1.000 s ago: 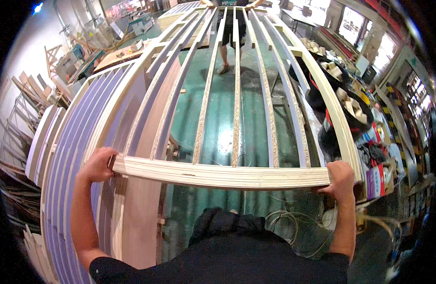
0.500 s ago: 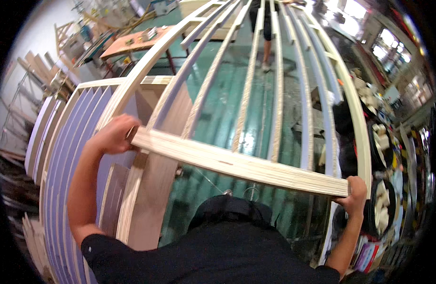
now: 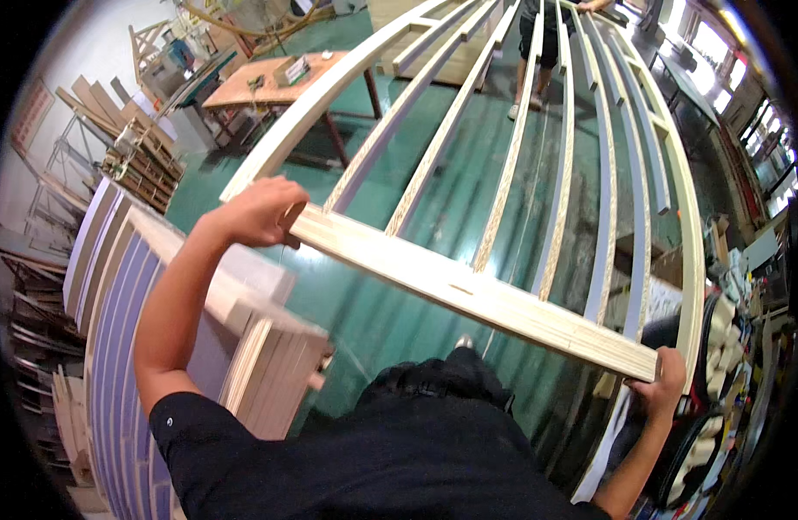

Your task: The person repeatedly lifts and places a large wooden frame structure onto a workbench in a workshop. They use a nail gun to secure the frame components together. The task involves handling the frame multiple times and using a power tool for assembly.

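Observation:
A long wooden frame [image 3: 468,293] with several thin slats [image 3: 508,195] stretches away from me, held above the floor. My left hand [image 3: 264,211] is closed around the left end of its near crossbeam, at the corner by the side rail. At the right end of the same beam, my right hand [image 3: 663,381] grips the corner, fingers beneath. The beam slopes down to the right in the view. Beyond the far end stands another person [image 3: 537,56] in dark shorts, with a hand at the frame's far right edge.
Leaning panels with lavender faces [image 3: 126,347] and a stack of boards [image 3: 282,377] stand close on my left. An orange-topped table [image 3: 282,80] holds small items farther off. Black bins of pale blocks [image 3: 700,455] line the right side, over a green floor [image 3: 351,321].
The view has shifted, so the near beam and my hands sit farther right and its slope is steeper. The board stack on my left now lies lower. Both hands keep their grip.

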